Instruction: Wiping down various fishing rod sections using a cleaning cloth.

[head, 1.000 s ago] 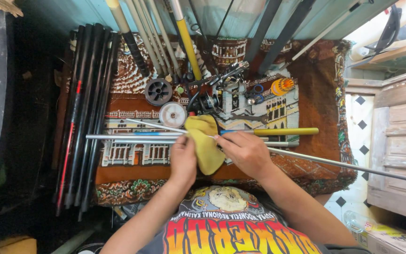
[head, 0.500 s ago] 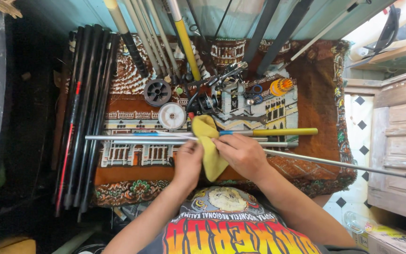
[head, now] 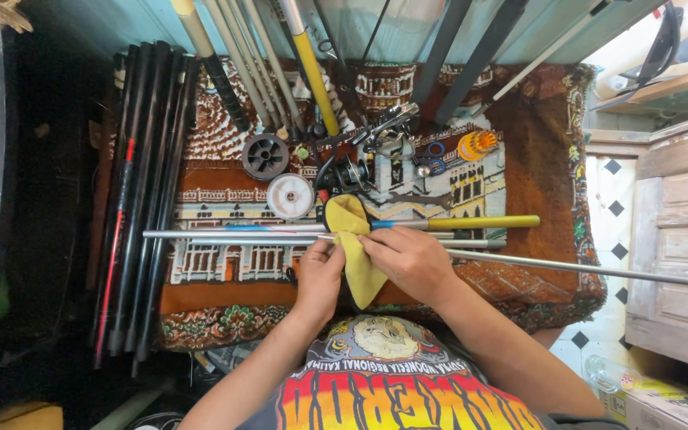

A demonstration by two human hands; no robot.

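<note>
Both hands are down on the patterned rug, working a yellow cloth along a thin silver rod that lies left to right across it. The left hand pinches the cloth's near-left edge against the rod, fingers pressed together. The right hand closes over the cloth just beside it, fingers curled down on the fabric. This looks like the wiping step, mid-rod. The next stroke would call for a firm pinch and a steady slide along the shaft. Just beyond sit a white spool and a black spool, with dark rods bundled at the left.
</note>
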